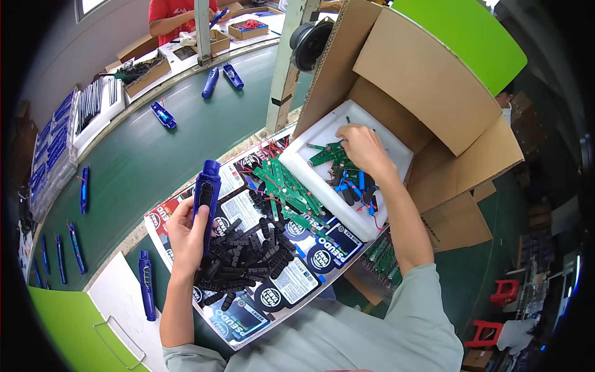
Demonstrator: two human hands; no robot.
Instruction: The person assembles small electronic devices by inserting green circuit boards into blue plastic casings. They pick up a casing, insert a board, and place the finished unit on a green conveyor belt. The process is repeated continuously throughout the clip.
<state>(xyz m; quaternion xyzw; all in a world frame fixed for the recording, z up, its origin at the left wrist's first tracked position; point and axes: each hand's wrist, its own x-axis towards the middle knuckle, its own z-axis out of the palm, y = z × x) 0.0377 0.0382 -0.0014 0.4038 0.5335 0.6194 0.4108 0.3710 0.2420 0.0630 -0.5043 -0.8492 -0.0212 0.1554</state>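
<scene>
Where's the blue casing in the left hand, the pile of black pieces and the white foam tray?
Blue casing [207, 191]: head view, on the dark strip in its upper half.
Pile of black pieces [246, 255]: head view, around its middle.
White foam tray [330, 201]: head view, on its near wall.

A worker in a grey-green shirt grips a dark blue casing in the left hand while the right hand reaches into a white foam tray of green circuit boards and blue cylinders. Black parts and more boards lie heaped on a printed sheet beside the tray. Beyond, blue casings dot a green conveyor belt; across it, a co-worker in red holds a blue piece near small cardboard boxes.
</scene>
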